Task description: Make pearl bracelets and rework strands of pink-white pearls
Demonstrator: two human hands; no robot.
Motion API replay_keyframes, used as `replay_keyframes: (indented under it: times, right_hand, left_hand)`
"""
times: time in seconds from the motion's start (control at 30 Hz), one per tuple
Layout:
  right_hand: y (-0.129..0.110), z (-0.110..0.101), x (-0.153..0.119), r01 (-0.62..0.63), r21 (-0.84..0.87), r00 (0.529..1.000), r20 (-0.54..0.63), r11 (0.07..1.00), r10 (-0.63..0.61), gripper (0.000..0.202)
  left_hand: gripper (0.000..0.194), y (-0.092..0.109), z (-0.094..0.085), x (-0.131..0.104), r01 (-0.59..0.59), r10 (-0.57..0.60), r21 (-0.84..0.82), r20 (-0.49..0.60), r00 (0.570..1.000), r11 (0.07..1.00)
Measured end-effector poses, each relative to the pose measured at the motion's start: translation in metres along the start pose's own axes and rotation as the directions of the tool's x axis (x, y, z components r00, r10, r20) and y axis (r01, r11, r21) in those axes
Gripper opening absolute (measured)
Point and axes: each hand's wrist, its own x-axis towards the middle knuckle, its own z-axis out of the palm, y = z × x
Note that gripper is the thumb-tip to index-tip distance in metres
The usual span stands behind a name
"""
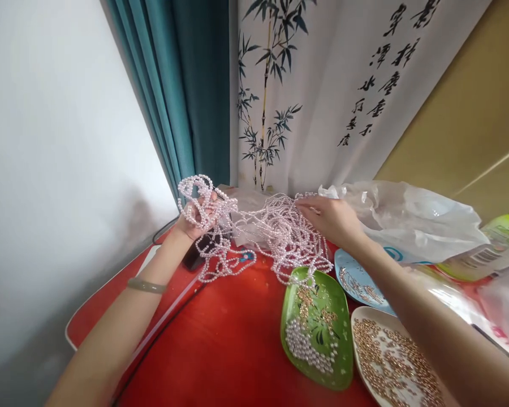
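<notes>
At about eleven o'clock on the red table (pixel 220 350), the left hand (pixel 195 217) is lifted with its fingers curled through loops of the pink bead strands (pixel 271 232), while the right hand (pixel 333 217) at one o'clock pinches into the same tangle, which sags between them and spills onto the table. The strands look light, limp and slippery, likely to snag, so I would take them by a single loop rather than the mass. The right fingertips are buried in beads, a dark object (pixel 197 251) under the left hand is unreadable, and the cream dish (pixel 358 322) at five o'clock is cut off.
</notes>
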Motion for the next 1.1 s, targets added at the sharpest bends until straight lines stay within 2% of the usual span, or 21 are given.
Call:
replay_keyframes:
  times: [0.03, 0.1, 0.17, 0.23, 0.33, 0.43, 0.53, 0.67, 0.73, 0.9, 1.0, 1.1]
  right_hand:
    - [-0.014, 0.004, 0.005, 0.070, 0.082, 0.997, -0.022, 0.994, -0.068, 0.028]
    - [-0.037, 0.019, 0.015, 0.161, 0.253, 0.980, 0.076, 0.954, -0.185, 0.026]
    - [-0.052, 0.037, 0.023, 0.201, 0.344, 0.943, 0.186, 0.917, -0.276, 0.025]
    - [-0.058, 0.052, 0.027, 0.201, 0.376, 0.928, 0.222, 0.904, -0.299, 0.020]
    - [-0.059, 0.057, 0.029, 0.159, 0.394, 0.943, 0.211, 0.905, -0.258, 0.020]
    - [-0.055, 0.051, 0.031, 0.158, 0.385, 0.947, 0.202, 0.909, -0.250, 0.028]
    - [-0.046, 0.048, 0.033, 0.214, 0.297, 0.937, 0.208, 0.930, -0.282, 0.022]
    - [-0.016, 0.049, 0.026, 0.197, 0.131, 0.946, 0.235, 0.971, -0.224, 0.024]
    - [0.001, 0.049, 0.017, 0.163, 0.077, 0.954, 0.241, 0.984, -0.177, 0.023]
    - [0.032, 0.047, -0.002, 0.079, -0.031, 0.960, 0.271, 0.996, -0.068, 0.028]
    - [0.035, 0.046, -0.004, 0.058, -0.106, 0.938, 0.346, 0.993, -0.018, 0.030]
    - [0.024, 0.045, 0.003, 0.109, -0.163, 0.903, 0.429, 0.981, -0.029, 0.034]
  left_hand:
    - [0.034, 0.002, 0.003, -0.001, -0.003, 0.003, -0.003, 0.016, 1.000, 1.000]
    - [0.034, 0.006, 0.008, -0.004, -0.016, 0.016, -0.003, 0.061, 0.998, 1.000]
    - [0.034, 0.011, 0.012, -0.007, -0.030, 0.029, 0.018, 0.092, 0.995, 0.999]
    - [0.034, 0.016, 0.014, -0.010, -0.036, 0.031, 0.054, 0.087, 0.996, 0.998]
    - [0.033, 0.022, 0.017, -0.012, -0.043, 0.035, 0.084, 0.096, 0.995, 0.996]
    - [0.033, 0.024, 0.024, -0.012, -0.049, 0.040, 0.073, 0.125, 0.991, 0.996]
    - [0.034, 0.025, 0.037, -0.010, -0.068, 0.063, 0.046, 0.116, 0.991, 0.997]
    - [0.034, 0.036, 0.051, -0.012, -0.179, 0.184, -0.048, 0.134, 0.974, 0.983]
    - [0.032, 0.045, 0.052, -0.013, -0.216, 0.228, -0.090, 0.158, 0.961, 0.972]
    - [0.024, 0.056, 0.048, -0.011, -0.196, 0.216, -0.110, 0.219, 0.952, 0.974]
    - [0.016, 0.060, 0.049, -0.008, -0.219, 0.243, -0.124, 0.231, 0.942, 0.968]
    - [0.013, 0.069, 0.056, -0.008, -0.235, 0.254, -0.108, 0.242, 0.936, 0.966]
